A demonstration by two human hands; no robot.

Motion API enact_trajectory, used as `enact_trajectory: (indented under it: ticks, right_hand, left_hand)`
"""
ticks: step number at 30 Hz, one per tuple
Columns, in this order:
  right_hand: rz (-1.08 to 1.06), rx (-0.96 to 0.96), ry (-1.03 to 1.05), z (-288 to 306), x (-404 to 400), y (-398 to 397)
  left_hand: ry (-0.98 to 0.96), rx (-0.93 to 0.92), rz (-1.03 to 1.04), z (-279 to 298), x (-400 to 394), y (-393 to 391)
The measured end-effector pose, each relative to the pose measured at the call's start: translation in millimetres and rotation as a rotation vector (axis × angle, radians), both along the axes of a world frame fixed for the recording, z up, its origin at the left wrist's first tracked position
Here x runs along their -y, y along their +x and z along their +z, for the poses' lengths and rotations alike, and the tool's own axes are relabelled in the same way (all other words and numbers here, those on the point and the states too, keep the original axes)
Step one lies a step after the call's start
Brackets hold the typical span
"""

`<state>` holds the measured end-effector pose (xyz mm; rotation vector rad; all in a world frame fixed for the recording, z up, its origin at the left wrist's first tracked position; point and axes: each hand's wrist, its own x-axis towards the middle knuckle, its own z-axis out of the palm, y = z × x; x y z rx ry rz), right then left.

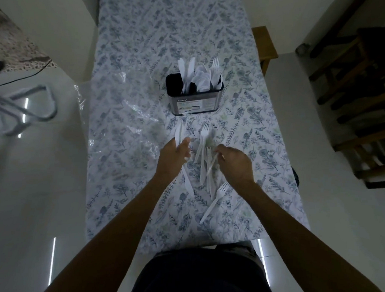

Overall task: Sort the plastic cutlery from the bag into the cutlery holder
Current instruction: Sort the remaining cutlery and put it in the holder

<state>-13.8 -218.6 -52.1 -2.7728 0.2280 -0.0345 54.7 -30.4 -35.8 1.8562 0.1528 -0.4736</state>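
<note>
A metal cutlery holder (195, 101) stands upright on the floral tablecloth; white knives, spoons and forks stick out of its compartments. Nearer to me lie several loose white plastic forks (203, 159) and a separate fork (215, 200). My left hand (175, 155) grips a white knife (179, 131), whose blade sticks out beyond the fingers and whose handle reaches back under the wrist. My right hand (235, 163) pinches a thin white fork (210, 165) over the loose pile. The clear plastic bag (126, 111) lies flat to the left of the holder.
The table (148, 43) is long and narrow, with its near edge just in front of my body. A wooden chair (265, 44) stands at the table's right side, dark wooden furniture (363, 99) farther right. A metal frame (26, 108) is on the glossy floor at left.
</note>
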Motion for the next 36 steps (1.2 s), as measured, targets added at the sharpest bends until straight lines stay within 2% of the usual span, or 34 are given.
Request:
enact_trajectory:
  ticks: [2,4,6,8,10,11,13,15,16,21,23,27,30,32,34,36]
  right_hand:
    - [0.117,0.115,0.262,15,-21,-9]
    - [0.246,0.138,0.428,29,-44,-14]
    - [0.294,0.126,0.511,34,-56,-15]
    - [0.230,0.090,0.624,31,-54,-15]
    - [0.031,0.027,0.713,22,-46,-18]
    - [-0.093,-0.014,0.677,14,-39,-19]
    - [-0.224,-0.196,0.423,-5,-29,-19]
    - [-0.203,-0.378,0.270,-23,-29,-19]
    - [-0.209,-0.388,0.268,-27,-30,-19]
    - [-0.322,-0.217,0.412,-23,-28,-13]
    - [-0.330,-0.113,0.490,-12,-24,-13]
    - [-0.011,0.134,0.542,10,-30,-16]
    - [0.231,0.144,0.503,12,-45,-21]
    - [0.301,0.109,0.528,14,-51,-24]
    - [0.192,0.078,0.644,14,-51,-24]
    - [-0.050,0.069,0.666,11,-50,-19]
  left_hand:
    - [-0.126,-0.166,0.027,4,9,2]
    - [-0.237,-0.301,0.012,6,17,-1]
    - [-0.197,-0.314,0.008,-1,18,-6]
    - [-0.111,-0.258,0.061,-11,10,-10]
    - [-0.142,-0.257,0.162,-18,-3,-12]
    - [-0.185,-0.275,0.216,-19,-10,-14]
    - [-0.226,-0.319,0.306,-18,-22,-16]
    - [-0.200,-0.350,0.306,-16,-29,-19]
    - [-0.177,-0.359,0.285,-16,-30,-20]
    - [-0.190,-0.417,0.243,-11,-28,-20]
    - [-0.201,-0.504,0.227,-11,-24,-17]
    - [-0.244,-0.705,0.067,-4,-14,-16]
    - [-0.274,-0.689,-0.061,-5,-10,-20]
    - [-0.284,-0.607,-0.030,-9,-11,-23]
    - [-0.299,-0.509,0.065,-15,-17,-25]
    - [-0.366,-0.450,0.138,-18,-23,-26]
